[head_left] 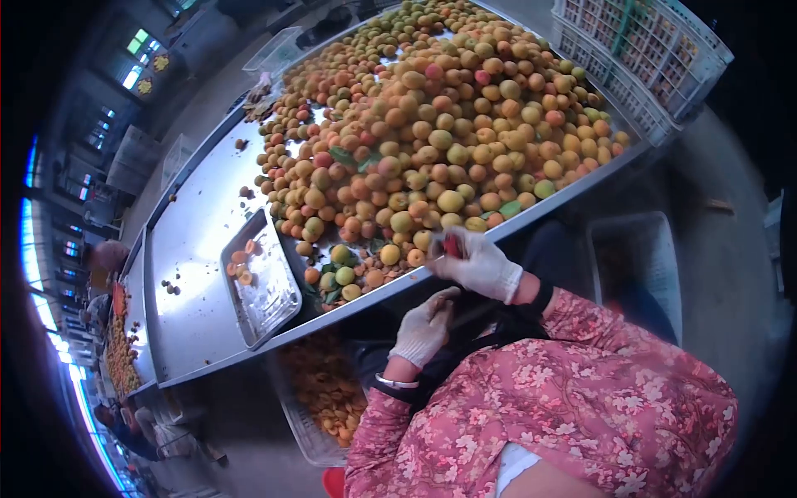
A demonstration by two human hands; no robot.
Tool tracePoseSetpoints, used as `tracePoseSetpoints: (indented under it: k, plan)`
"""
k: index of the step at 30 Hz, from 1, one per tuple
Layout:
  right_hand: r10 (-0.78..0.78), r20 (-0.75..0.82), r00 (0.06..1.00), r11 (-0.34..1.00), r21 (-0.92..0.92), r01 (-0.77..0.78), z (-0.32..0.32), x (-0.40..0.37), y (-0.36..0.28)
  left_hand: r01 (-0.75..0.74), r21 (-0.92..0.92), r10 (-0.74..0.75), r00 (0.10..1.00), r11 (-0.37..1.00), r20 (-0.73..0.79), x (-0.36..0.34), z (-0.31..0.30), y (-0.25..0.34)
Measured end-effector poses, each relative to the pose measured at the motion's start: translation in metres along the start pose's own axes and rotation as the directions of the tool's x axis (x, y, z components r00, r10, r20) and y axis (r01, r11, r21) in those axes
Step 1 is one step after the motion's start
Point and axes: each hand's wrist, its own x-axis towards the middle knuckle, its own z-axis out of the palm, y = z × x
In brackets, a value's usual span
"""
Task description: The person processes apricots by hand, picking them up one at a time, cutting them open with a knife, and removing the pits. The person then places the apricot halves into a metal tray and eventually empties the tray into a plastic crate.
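My right hand (483, 267), in a white knit glove, is raised at the table's edge beside the apricots (448, 149). Its fingers are closed around a small dark red object (452, 245), mostly covered by the glove. Lower and to the left, my left hand (422, 330), also gloved, has its fingers curled together in front of the table edge. I cannot tell what, if anything, is in them. The apricots lie heaped on the metal table (195, 241), with a few green leaves (510, 209) among them.
A metal tray (282, 303) with several apricot halves (242, 259) sits left of the heap. Below the table edge stands a crate (300, 432) of halved apricots. Stacked plastic crates (618, 79) rise at the far right corner. Another person (133, 432) is at the far left.
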Motion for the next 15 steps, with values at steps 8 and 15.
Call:
tracePoseSetpoints:
  k: [8,15]
  plan:
    - [0.097,0.075,0.992,0.827,-0.561,-0.038,0.006,-0.012,0.002,0.01,0.012,-0.01,1.0,1.0,-0.009,-0.015,-0.015,0.018]
    - [0.15,-0.068,0.986,0.951,-0.263,-0.163,-0.008,-0.013,0.003,-0.127,0.199,0.2,0.89,0.972,-0.409,-0.012,-0.101,-0.029]
